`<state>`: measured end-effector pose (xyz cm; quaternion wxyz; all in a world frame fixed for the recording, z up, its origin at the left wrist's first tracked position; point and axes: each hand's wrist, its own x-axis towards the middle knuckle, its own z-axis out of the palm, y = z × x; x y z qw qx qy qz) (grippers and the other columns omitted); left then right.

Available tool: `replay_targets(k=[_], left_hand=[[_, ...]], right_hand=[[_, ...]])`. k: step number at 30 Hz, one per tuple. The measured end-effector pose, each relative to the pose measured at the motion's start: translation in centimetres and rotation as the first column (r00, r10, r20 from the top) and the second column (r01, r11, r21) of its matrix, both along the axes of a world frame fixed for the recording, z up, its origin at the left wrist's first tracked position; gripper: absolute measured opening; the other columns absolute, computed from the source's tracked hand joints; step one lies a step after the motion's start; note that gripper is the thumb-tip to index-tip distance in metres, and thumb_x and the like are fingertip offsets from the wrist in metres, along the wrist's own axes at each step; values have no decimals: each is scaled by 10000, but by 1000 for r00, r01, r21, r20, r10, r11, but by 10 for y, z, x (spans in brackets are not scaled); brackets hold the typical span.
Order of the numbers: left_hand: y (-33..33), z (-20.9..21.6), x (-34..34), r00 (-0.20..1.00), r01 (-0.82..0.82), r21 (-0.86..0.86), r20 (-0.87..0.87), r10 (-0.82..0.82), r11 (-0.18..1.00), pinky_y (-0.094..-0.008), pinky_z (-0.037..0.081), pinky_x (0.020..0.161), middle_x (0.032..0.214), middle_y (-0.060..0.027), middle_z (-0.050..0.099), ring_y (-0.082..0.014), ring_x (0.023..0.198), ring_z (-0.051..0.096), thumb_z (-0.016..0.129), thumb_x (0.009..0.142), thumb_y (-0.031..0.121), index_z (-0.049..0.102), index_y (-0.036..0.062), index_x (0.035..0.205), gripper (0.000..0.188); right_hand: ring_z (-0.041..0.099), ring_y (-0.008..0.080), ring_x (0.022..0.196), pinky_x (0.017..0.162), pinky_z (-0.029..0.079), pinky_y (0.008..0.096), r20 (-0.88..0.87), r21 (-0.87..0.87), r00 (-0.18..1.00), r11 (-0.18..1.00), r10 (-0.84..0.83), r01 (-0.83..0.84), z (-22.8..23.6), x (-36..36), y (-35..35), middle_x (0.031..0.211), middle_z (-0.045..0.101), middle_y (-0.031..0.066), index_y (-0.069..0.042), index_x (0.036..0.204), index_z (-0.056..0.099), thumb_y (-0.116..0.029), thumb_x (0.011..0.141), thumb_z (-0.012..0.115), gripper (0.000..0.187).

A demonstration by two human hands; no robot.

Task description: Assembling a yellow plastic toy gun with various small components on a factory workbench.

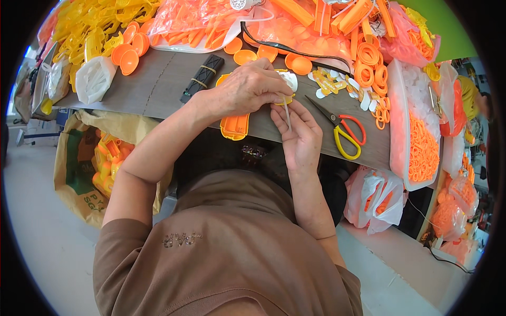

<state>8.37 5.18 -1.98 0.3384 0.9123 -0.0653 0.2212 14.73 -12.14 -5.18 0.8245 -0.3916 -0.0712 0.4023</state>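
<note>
My left hand [247, 92] reaches over the table edge, its fingers pinched around a thin white strip [288, 117]. Just below and to the right, my right hand [300, 131] has its fingers curled against the same strip, thumb and fingertips close together. Behind the fingertips shows a small white-and-yellow piece [288, 80], partly covered by my left hand; whether it is held I cannot tell. An orange plastic tray-like part [235, 127] lies under my left wrist, partly hidden. To the right of my hands rest scissors [337, 124] with red and yellow handles, blades apart.
Orange cups [245, 57], rings [367, 76] and a black block with rubber bands [203, 78] lie on the table [158, 79]. Yellow parts [87, 26] heap at far left. A clear bin [399, 126] holds small orange rings. A paper bag [68, 158] stands below left.
</note>
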Motion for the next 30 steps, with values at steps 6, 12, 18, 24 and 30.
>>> replay_targets(k=[6, 12, 18, 24, 30], left_hand=[[0, -3, 1, 1000, 2, -24, 2, -2, 1000, -348, 457, 810, 895, -21, 668, -239, 876, 548, 675, 801, 165, 693, 67, 954, 183], [-2, -3, 2, 999, 7, 94, 46, -11, 996, -351, 456, 794, 896, -33, 660, -246, 873, 549, 661, 819, 163, 690, 58, 964, 182], [-1, -7, 0, 998, 29, 112, 59, -36, 993, -362, 433, 827, 939, -35, 632, -241, 906, 540, 660, 796, 131, 687, 64, 972, 190], [-9, -1, -8, 999, 3, 238, 51, -15, 971, -381, 437, 809, 957, -55, 610, -266, 889, 521, 664, 778, 89, 672, 53, 986, 212], [-7, 2, -32, 979, 7, 149, 202, -38, 989, -376, 454, 830, 1008, -55, 623, -256, 955, 552, 670, 735, 62, 654, 64, 974, 240]], right_hand=[[571, 313, 1112, 989, 458, 412, -10, 30, 1000, 1000, -7, 7, -1, -6, 0, 1185, 568, 206, 111, 1207, 502, -17, 927, 452, 312], [557, 311, 1133, 1019, 431, 422, -28, 92, 999, 996, -15, 17, -3, -8, 1, 1203, 562, 195, 110, 1212, 503, -28, 928, 458, 319], [555, 301, 1135, 1024, 423, 424, -13, 119, 1000, 993, -10, 11, -3, -11, 0, 1210, 558, 196, 111, 1219, 499, -41, 928, 463, 330], [571, 286, 1105, 992, 448, 414, 43, 35, 999, 999, -2, 0, -1, -6, 0, 1195, 568, 187, 106, 1209, 505, -47, 931, 472, 319], [621, 260, 999, 850, 532, 375, 163, -220, 981, 973, 108, -71, 10, 12, -7, 1125, 595, 174, 69, 1199, 494, -47, 920, 514, 304]])
